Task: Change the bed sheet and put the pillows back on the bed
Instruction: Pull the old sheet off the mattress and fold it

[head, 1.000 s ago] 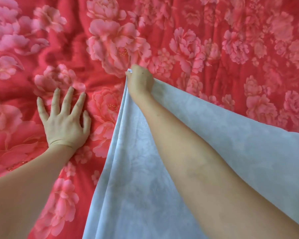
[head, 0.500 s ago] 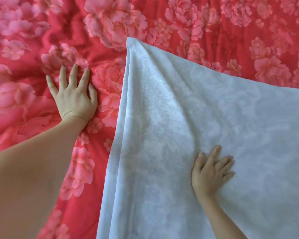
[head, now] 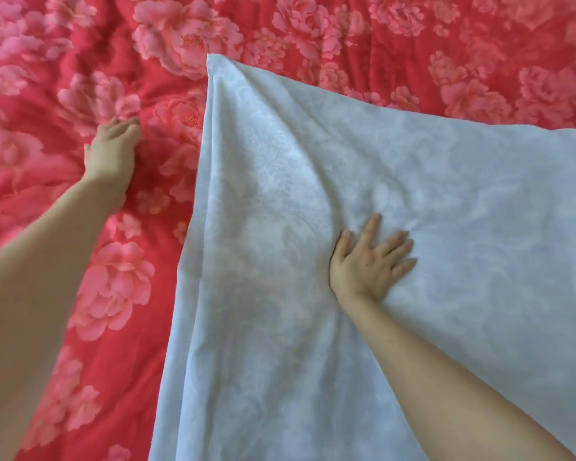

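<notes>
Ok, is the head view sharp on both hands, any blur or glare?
Head view: the left hand is motion-blurred on the red floral cover, so its fingers are unclear; the right hand on the white sheet is sharp; light soft, no glare.

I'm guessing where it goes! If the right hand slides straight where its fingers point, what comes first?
Just more white sheet, which the right hand lies flat on. Further on, probably the sheet's far edge, then the red flowery cover.
</notes>
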A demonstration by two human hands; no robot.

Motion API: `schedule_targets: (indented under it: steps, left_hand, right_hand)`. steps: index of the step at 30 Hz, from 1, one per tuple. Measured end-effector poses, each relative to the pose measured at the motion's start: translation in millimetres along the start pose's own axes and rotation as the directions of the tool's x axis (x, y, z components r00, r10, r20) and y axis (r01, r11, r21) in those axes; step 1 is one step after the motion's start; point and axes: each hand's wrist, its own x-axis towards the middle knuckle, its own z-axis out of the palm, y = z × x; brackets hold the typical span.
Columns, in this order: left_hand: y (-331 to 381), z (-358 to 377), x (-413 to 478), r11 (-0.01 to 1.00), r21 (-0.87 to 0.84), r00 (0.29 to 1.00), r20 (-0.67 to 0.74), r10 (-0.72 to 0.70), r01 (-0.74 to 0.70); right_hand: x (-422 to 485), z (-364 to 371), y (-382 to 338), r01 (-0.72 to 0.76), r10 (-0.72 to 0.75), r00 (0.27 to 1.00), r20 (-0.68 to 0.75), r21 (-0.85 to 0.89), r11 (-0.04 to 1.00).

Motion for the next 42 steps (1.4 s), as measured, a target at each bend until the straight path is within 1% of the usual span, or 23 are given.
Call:
schedule_targets:
  steps: [1,2,3,5,6,7,9,12,14,16,18,19,20,22,23,24,25,27,29,31,35,39,42]
  left_hand:
    - [8,5,-34,0.997,-0.068,0.995,-0.095,0.027,-0.034]
    - [12,15,-76,0.996,0.008,0.976,-0.198,0.093,-0.093]
    - [10,25,-120,0.975,0.157,0.944,-0.268,0.193,-0.155]
    - [-3,38,-206,0.877,0.423,0.880,-0.295,0.372,-0.229]
    - [-15,42,-235,0.825,0.514,0.881,-0.249,0.403,-0.233]
    - [-26,45,-256,0.800,0.563,0.900,-0.211,0.381,-0.206]
    - [-48,49,-279,0.813,0.570,0.955,-0.152,0.253,-0.124]
    - [-60,41,-306,0.822,0.564,0.972,-0.143,0.188,-0.076]
    - [-64,33,-317,0.872,0.487,0.966,-0.191,0.174,-0.060]
    - [-67,25,-318,0.907,0.418,0.948,-0.266,0.176,-0.051]
    - [-70,23,-315,0.921,0.390,0.948,-0.297,0.114,0.012]
    - [-71,24,-314,0.927,0.371,0.952,-0.300,0.067,0.052]
    - [-72,25,-317,0.925,0.368,0.955,-0.295,0.020,0.094]
    - [-74,27,-336,0.908,0.405,0.965,-0.264,-0.001,0.112]
    - [-76,27,-353,0.899,0.427,0.971,-0.241,0.004,0.102]
    - [-79,27,-373,0.887,0.451,0.975,-0.221,0.003,0.099]
    - [-85,26,-395,0.876,0.470,0.977,-0.212,-0.002,0.103]
    - [-96,27,-437,0.864,0.486,0.977,-0.213,-0.031,0.133]
    - [-110,32,-468,0.867,0.465,0.968,-0.241,-0.073,0.181]
    - [-122,33,-488,0.878,0.415,0.949,-0.292,-0.122,0.240]
    - [-156,15,-494,0.882,0.388,0.921,-0.371,-0.116,0.268]
    - [-184,-10,-497,0.867,0.389,0.928,-0.323,-0.188,0.311]
    - [-204,-19,-547,0.855,0.457,0.951,-0.284,-0.121,0.245]
  right_hand:
    - [-1,-1,0,-0.002,0.002,1.000,-0.004,0.008,1.000]
    - [-2,-1,0,0.000,0.000,1.000,-0.002,0.016,1.000]
    - [-3,-2,0,0.004,-0.005,1.000,0.006,0.025,1.000]
    - [-4,-4,-1,0.020,-0.022,0.999,0.031,0.036,0.999]
    - [-3,-5,0,0.026,-0.028,0.998,0.048,0.041,0.999]
    - [-4,-7,2,0.035,-0.039,0.997,0.067,0.050,0.998]
    - [-7,-11,11,0.102,-0.109,0.988,0.106,0.075,0.992]
    - [-31,-22,30,0.282,-0.301,0.932,0.202,0.118,0.952]
    - [-60,-35,42,0.379,-0.424,0.867,0.261,0.205,0.902]
    - [-97,-45,60,0.509,-0.568,0.791,0.228,0.268,0.818]
    - [-136,-54,90,0.625,-0.675,0.721,0.158,0.271,0.732]
    - [-149,-57,109,0.656,-0.699,0.701,0.141,0.255,0.710]
    - [-159,-57,132,0.674,-0.706,0.697,0.126,0.221,0.705]
    - [-172,-49,187,0.651,-0.658,0.748,0.086,0.098,0.753]
    - [-179,-45,217,0.583,-0.586,0.803,0.106,0.060,0.810]
    - [-186,-43,245,0.492,-0.492,0.854,0.170,0.046,0.869]
    - [-195,-42,271,0.432,-0.425,0.875,0.233,0.020,0.901]
    - [-200,-36,306,0.440,-0.401,0.855,0.329,-0.051,0.897]
    - [-186,-39,315,0.492,-0.416,0.765,0.491,-0.030,0.870]
    - [-174,-50,310,0.505,-0.390,0.711,0.585,-0.038,0.863]
    - [-183,-56,310,0.518,-0.412,0.715,0.565,-0.031,0.855]
    - [-219,-57,328,0.559,-0.459,0.713,0.530,-0.036,0.828]
    - [-264,-52,344,0.605,-0.518,0.709,0.477,-0.035,0.795]
